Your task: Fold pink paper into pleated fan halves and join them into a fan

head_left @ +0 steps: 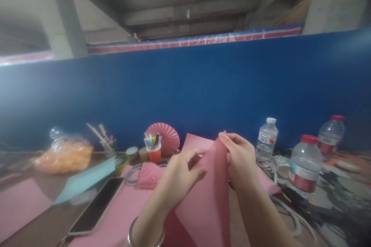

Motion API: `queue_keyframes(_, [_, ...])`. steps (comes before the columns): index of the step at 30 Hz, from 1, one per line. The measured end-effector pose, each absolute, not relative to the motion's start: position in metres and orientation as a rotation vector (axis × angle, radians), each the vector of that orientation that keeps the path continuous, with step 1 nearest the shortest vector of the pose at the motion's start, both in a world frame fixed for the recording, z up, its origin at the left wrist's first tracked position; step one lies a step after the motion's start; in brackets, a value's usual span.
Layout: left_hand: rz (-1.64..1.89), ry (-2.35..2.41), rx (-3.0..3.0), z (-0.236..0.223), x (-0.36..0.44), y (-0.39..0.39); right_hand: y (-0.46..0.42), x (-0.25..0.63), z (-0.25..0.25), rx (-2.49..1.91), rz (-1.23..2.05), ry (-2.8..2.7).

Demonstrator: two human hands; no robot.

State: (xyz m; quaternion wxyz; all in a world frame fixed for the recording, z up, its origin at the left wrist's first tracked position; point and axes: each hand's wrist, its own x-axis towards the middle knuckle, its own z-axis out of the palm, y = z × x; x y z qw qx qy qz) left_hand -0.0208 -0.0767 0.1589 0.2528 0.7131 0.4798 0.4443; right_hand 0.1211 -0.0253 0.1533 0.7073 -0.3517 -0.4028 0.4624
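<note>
A sheet of pink paper (208, 200) stands raised in front of me, with a fold or bend running down its right side. My right hand (242, 162) pinches its top corner between thumb and fingers. At the sheet's left edge is my left hand (178, 171), its thumb on the near face and its fingers reaching behind. Below, more pink paper (121, 216) covers part of the table. Behind the hands lie another pink sheet (195, 141), a pleated pink fan (164, 139) and a small dotted pink piece (148, 175).
To the left are a phone (97, 204), light-blue paper (87, 179) and a bag of orange puffs (63, 156). An orange cup (155, 154) of markers stands behind. Several bottles, including one with a red cap (305, 168), and cables (292, 216) occupy the right. A blue partition (185, 88) rises behind.
</note>
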Motion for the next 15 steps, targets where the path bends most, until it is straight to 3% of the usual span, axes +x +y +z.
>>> queue_keyframes(15, [1.129, 1.264, 1.826, 0.157, -0.024, -0.076, -0.01, 0.137, 0.149, -0.605, 1.199, -0.822])
